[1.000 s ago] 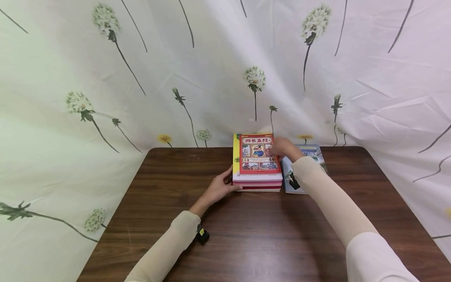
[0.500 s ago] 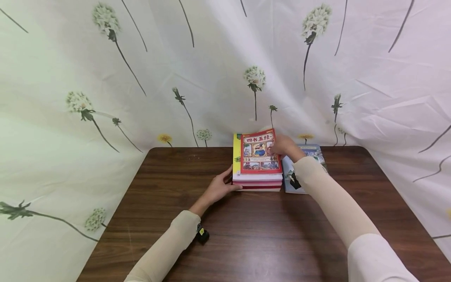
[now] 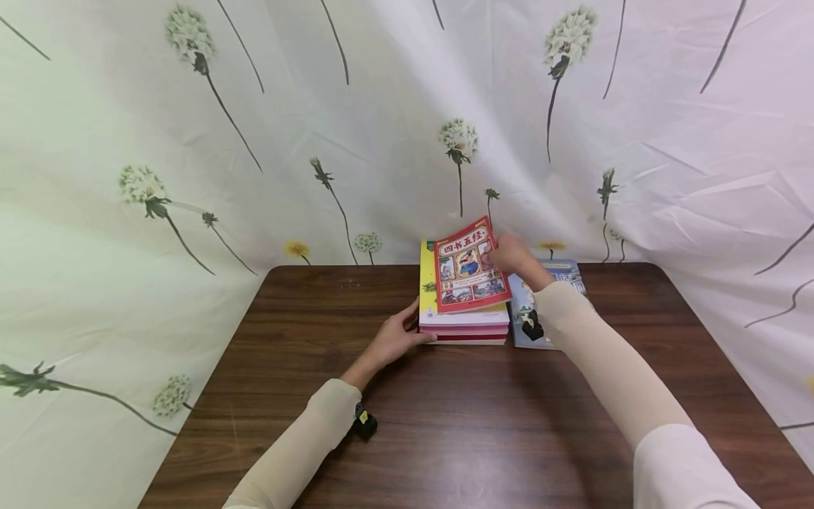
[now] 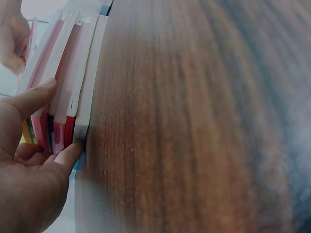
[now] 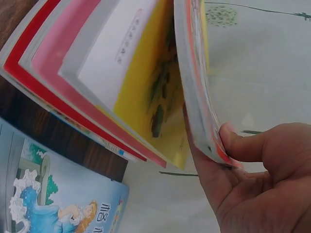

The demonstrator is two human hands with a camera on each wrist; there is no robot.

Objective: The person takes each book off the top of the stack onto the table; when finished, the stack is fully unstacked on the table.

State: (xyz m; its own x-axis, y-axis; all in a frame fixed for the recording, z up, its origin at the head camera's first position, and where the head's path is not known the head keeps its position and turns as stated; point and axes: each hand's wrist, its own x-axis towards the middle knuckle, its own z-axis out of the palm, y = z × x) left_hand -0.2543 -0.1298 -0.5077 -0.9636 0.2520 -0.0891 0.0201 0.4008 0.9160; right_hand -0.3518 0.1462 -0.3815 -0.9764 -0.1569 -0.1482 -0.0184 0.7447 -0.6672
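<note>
A red comic-style book (image 3: pixel 467 272) with Chinese lettering is tilted up over a stack of books (image 3: pixel 464 334). My right hand (image 3: pixel 514 259) pinches its right edge; in the right wrist view the thumb lies on the cover and fingers (image 5: pixel 218 187) are behind it. Directly beneath is a yellow-and-white book (image 3: pixel 427 283), topping the stack. At the stack's front left corner, my left hand (image 3: pixel 393 343) holds the books, its thumb (image 4: pixel 36 97) along the front edges and its other fingers curled at the spine side.
Right of the stack lies a blue picture book (image 3: pixel 523 305), flat and partly hidden by my right forearm. Everything rests at the back of a dark wooden table (image 3: pixel 432 424). Behind it hangs a white cloth (image 3: pixel 394 141) printed with dandelions.
The red book's far right side has risen off the stack and the book has turned counterclockwise, pinched by my right hand. My left hand has stayed at the stack's corner.
</note>
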